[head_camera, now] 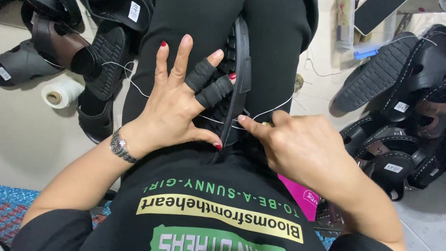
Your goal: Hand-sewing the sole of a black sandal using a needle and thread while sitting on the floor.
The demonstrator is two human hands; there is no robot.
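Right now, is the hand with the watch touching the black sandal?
Touching. The head view shows the left hand pressed flat on the black sandal, thumb against its edge.

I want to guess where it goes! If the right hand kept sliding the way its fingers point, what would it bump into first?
The right hand points leftward, so it would probably first meet the black rubber sandal sole standing on edge on the lap, right at its fingertips, then the left hand just beyond. Depth is unclear.
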